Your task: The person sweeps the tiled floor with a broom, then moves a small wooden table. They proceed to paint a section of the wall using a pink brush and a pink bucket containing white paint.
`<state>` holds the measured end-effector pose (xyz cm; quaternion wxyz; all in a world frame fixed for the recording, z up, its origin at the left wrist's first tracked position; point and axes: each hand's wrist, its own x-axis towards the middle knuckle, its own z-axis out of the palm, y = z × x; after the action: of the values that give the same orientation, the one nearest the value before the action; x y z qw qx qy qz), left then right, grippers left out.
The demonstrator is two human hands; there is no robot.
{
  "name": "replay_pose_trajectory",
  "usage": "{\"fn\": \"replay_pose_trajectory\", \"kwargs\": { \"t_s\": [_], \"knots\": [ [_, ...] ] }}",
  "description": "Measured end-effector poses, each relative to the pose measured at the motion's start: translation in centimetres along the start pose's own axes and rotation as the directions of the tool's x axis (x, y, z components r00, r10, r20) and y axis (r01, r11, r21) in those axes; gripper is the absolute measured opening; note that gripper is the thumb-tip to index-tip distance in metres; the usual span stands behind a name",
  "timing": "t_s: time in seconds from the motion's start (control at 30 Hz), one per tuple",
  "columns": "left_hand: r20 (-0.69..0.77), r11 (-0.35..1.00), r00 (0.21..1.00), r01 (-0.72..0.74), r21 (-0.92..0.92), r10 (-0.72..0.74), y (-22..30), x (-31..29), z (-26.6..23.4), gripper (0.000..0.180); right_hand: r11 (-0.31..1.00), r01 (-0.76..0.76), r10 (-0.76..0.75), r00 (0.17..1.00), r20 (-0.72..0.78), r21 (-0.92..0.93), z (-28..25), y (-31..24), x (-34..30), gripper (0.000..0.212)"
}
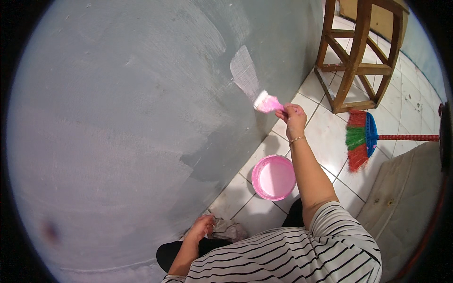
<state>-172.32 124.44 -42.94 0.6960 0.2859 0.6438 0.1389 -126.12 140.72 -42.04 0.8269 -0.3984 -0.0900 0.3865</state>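
Note:
My right hand (294, 118) grips the pink handle of a paintbrush (269, 103). White paint coats its bristles, which point left toward the grey wall (132, 118). Just above the bristles runs a pale, wet-looking streak of paint (244, 70); whether they touch the wall I cannot tell. Below that forearm, a round pink bucket (255, 177) of pale paint stands on the floor. Low in the view, my left hand (203, 227) is curled by my knee, against a crumpled whitish cloth (230, 231). What its fingers hold, if anything, is hidden.
A wooden frame stool (361, 61) stands at the far right by the wall. Nearer lies a broom (361, 139) with red and green bristles and a red handle. A pale padded piece (396, 188) fills the right edge. White tiles (325, 137) cover the floor.

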Motion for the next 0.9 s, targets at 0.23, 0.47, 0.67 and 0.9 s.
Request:
{"fn": "replay_pose_trajectory", "kwargs": {
  "t_s": [0.23,0.47,0.67,0.9],
  "knots": [
    [-0.071,0.710,0.992,0.121,0.693,-0.100,-0.4,4.2,4.4,0.052,0.806,0.241,-0.257,0.965,0.046,-0.540,2.7,0.3,2.3,0.008],
    [-0.195,0.425,0.978,0.148,0.893,0.068,-3.5,11.6,5.3,0.084,0.864,0.476,-0.502,0.799,0.332,0.161,14.7,-16.4,-2.8,0.012],
    [-0.281,0.288,0.959,0.280,0.916,-0.037,-4.0,15.3,10.2,0.124,0.911,0.343,-0.400,0.872,0.282,0.230,12.9,-14.7,-0.3,0.014],
    [-0.211,0.112,0.973,0.221,0.969,-0.098,-5.5,19.9,10.8,0.141,0.996,0.087,-0.088,0.996,-0.030,-0.031,0.5,-1.1,3.2,0.009]
  ]
}}
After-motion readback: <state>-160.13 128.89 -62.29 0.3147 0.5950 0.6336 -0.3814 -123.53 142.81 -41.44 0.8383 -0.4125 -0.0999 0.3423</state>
